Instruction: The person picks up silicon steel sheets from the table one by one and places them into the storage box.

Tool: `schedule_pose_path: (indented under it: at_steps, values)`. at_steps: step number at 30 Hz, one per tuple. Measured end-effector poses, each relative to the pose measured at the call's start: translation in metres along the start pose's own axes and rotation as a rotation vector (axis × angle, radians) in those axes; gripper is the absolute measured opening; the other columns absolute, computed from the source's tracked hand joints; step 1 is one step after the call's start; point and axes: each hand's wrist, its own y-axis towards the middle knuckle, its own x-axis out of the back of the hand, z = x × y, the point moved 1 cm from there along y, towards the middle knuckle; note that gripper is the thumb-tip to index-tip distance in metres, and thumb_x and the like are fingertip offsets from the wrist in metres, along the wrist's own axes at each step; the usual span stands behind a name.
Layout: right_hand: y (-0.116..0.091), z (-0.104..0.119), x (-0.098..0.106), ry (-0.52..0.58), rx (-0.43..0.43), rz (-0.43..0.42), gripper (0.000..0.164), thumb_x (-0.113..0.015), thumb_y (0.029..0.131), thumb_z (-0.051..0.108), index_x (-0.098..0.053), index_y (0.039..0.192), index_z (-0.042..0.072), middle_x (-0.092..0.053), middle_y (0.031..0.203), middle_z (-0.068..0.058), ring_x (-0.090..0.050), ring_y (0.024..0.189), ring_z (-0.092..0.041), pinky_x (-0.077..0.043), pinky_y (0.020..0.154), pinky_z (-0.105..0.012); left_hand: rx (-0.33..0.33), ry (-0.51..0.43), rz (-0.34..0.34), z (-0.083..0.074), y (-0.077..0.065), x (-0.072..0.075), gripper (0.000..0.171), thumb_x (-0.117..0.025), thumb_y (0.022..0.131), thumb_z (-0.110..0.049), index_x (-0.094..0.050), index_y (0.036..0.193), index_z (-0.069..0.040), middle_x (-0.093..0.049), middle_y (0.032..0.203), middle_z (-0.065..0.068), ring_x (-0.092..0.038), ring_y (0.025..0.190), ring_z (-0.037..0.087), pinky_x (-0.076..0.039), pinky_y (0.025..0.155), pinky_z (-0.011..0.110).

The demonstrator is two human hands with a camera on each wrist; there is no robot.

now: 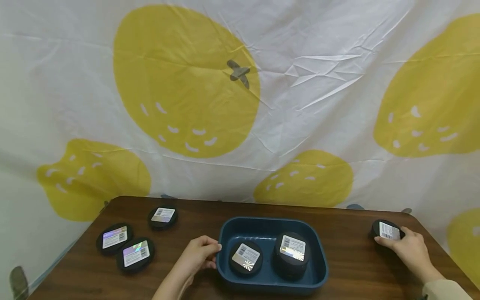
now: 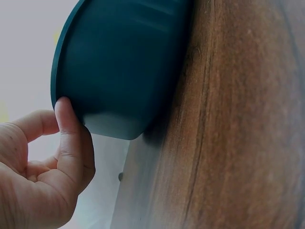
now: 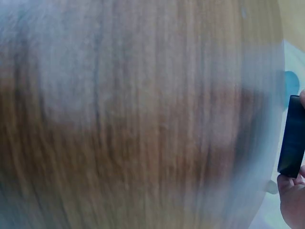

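Observation:
A dark blue rectangular plastic basin stands on the table, its left rim pinched between the thumb and fingers of my left hand. In the left wrist view the thumb lies against the outside of the basin. Inside sit a flat black round disc with a shiny white barcode label and, to its right, a taller stack of such discs. Far to the right, my right hand grips another black labelled disc by its edges. The right wrist view catches that disc side-on.
Left of the basin, three more black labelled discs lie on the brown wooden table: one at the back, one at the far left, one in front. A lemon-print cloth hangs behind the table.

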Motion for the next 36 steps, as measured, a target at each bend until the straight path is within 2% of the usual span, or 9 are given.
schedule_pose_path:
  at_steps: [9,16,19,28,36]
  values:
    - [-0.006,0.004,0.007,0.000,0.028,0.021,0.105,-0.062,0.081,0.056,-0.020,0.131,-0.025,-0.016,0.127,-0.052,-0.017,0.117,-0.059,-0.036,0.084,-0.062,0.001,0.001,0.015,0.002,-0.002,0.001,0.015,-0.059,0.085,-0.007,-0.056,0.092,0.006,-0.052,0.068,0.003,-0.051,0.054,0.011,-0.048,0.051,0.022]
    - [-0.014,0.010,0.010,0.012,0.082,-0.072,0.100,-0.067,0.079,0.051,-0.025,0.129,-0.025,-0.021,0.126,-0.050,-0.025,0.113,-0.058,-0.035,0.083,-0.062,0.000,0.002,0.019,0.003,-0.002,0.001,0.016,-0.059,0.086,-0.008,-0.056,0.092,0.006,-0.052,0.069,0.003,-0.051,0.055,0.011,-0.049,0.051,0.023]
    - [-0.016,0.014,0.011,0.001,0.101,-0.078,0.099,-0.067,0.078,0.051,-0.026,0.129,-0.023,-0.022,0.126,-0.050,-0.029,0.111,-0.057,-0.036,0.081,-0.062,-0.005,0.001,0.019,0.002,-0.003,0.001,0.015,-0.059,0.085,-0.008,-0.056,0.091,0.006,-0.052,0.068,0.003,-0.051,0.054,0.011,-0.049,0.051,0.023]
    - [-0.025,0.039,0.016,-0.053,0.158,-0.041,0.100,-0.068,0.076,0.054,-0.028,0.130,-0.020,-0.024,0.125,-0.047,-0.040,0.103,-0.057,-0.041,0.076,-0.061,-0.008,0.000,0.012,0.000,-0.002,0.000,0.016,-0.059,0.084,-0.007,-0.057,0.091,0.007,-0.052,0.069,0.004,-0.051,0.055,0.012,-0.049,0.051,0.023]
    - [-0.033,0.056,0.017,-0.041,0.221,-0.042,0.098,-0.071,0.075,0.052,-0.030,0.132,-0.017,-0.024,0.129,-0.044,-0.037,0.108,-0.057,-0.039,0.080,-0.062,-0.012,-0.003,0.003,0.000,0.000,-0.001,0.015,-0.059,0.084,-0.006,-0.057,0.091,0.007,-0.052,0.069,0.005,-0.050,0.054,0.012,-0.049,0.051,0.023]
